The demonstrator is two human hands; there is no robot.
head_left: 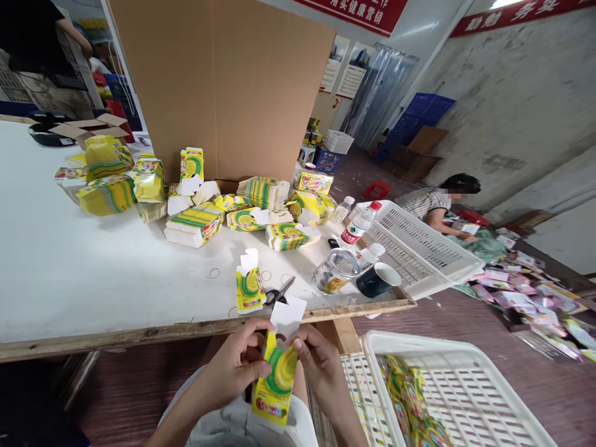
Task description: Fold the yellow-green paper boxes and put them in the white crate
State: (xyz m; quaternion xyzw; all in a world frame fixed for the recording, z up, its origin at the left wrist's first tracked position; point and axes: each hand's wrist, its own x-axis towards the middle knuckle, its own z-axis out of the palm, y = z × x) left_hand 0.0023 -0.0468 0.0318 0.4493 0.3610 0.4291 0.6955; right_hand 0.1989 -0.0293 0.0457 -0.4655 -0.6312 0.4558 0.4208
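Note:
A small yellow-green carton [275, 379] with its white top flap raised is held between my two hands, over my lap. My left hand [244, 360] grips its left side, thumb on the front. My right hand [319, 357] pinches the upper right edge near the open top. Just past the carton, a flattened yellow carton [250, 288] lies near the table's front edge. Black-handled scissors [279, 293] rest beside it, blades pointing right. Whatever is inside the held carton cannot be seen.
Stacks of flat yellow cartons [198, 220] line the table before a large cardboard sheet [233, 87]. A plastic jar [336, 271], a dark mug [378, 280] and a red-capped bottle [359, 225] stand right. A white basket [465, 372] holds yellow packets. Another person [426, 202] sits beyond.

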